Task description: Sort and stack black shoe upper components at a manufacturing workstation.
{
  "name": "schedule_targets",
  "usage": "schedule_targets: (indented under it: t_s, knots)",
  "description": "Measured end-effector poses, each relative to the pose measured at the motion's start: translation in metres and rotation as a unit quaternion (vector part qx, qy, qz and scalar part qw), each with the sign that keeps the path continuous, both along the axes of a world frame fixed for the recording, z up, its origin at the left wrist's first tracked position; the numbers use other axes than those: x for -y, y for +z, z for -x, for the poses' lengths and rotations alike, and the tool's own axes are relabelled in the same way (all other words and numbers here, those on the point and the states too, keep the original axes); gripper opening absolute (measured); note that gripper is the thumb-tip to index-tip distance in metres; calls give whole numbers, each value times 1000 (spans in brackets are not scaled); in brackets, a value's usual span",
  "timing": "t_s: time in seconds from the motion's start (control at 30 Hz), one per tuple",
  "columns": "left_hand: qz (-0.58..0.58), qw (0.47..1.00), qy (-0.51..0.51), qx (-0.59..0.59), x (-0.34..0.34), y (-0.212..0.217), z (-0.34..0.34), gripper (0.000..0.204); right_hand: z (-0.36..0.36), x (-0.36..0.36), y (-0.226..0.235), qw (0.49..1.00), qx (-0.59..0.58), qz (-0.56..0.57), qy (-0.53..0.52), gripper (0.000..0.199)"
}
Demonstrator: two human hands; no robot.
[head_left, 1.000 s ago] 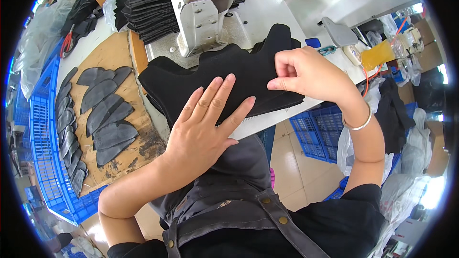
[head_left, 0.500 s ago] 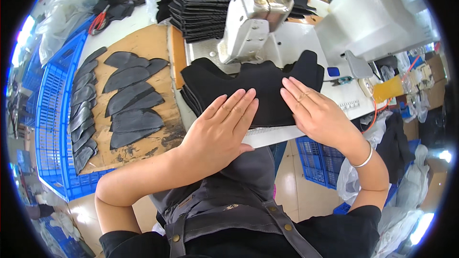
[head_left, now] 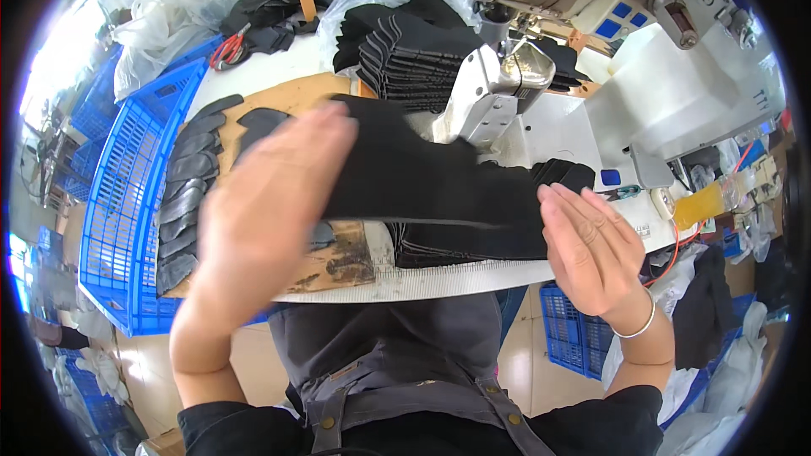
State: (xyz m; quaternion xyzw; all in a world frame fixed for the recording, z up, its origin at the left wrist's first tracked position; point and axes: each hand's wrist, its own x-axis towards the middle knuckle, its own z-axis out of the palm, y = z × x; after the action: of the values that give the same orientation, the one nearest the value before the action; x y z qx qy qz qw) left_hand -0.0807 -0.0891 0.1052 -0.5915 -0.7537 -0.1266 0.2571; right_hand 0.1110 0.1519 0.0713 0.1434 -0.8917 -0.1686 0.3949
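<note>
A black cut material piece (head_left: 405,173) with a curved, notched top edge is stretched between my hands, raised above the work table. Its left end is in my left hand (head_left: 270,194), which is motion-blurred, with the fingers together and the thumb hidden. At the right end, my right hand (head_left: 593,249) grips the edge, its fingers pressed side by side and the thumb out of sight behind. Below the raised piece lies a stack of similar black pieces (head_left: 456,247), partly covered by it, on the table edge with a ruler strip (head_left: 431,277).
A sewing machine (head_left: 498,93) stands just beyond the piece. Behind it is a tall black stack (head_left: 414,59). Dark curved pieces (head_left: 187,194) overlap on a brown board (head_left: 346,266) at left, beside a blue crate (head_left: 127,194). Red-handled scissors (head_left: 228,51) lie at the far left.
Both hands lay flat on the black stack before. Now one piece is lifted off it between them; my left hand has moved left and up, my right hand slightly right and down.
</note>
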Motion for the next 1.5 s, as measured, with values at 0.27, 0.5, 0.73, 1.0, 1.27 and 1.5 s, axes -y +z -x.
schedule_targets:
  t_s: [0.27,0.5,0.73,1.0,1.27,1.5]
  knots:
    - [-132,963,201,-119,11,29,164,47,2,-3,-39,978,140,143,53,45]
    - [127,987,89,-48,-175,3,121,45,5,-1,-58,957,193,211,49,44]
    - [-81,981,-172,48,-142,-25,131,59,4,12,-61,961,193,198,23,45]
    - [188,943,-124,243,3,-80,135,16,45,62,-61,945,223,174,165,25]
    - [239,929,-97,267,8,-95,145,19,135,90,-55,931,293,122,178,12]
    - [247,914,-125,296,6,-93,152,19,183,90,-76,929,328,99,143,11]
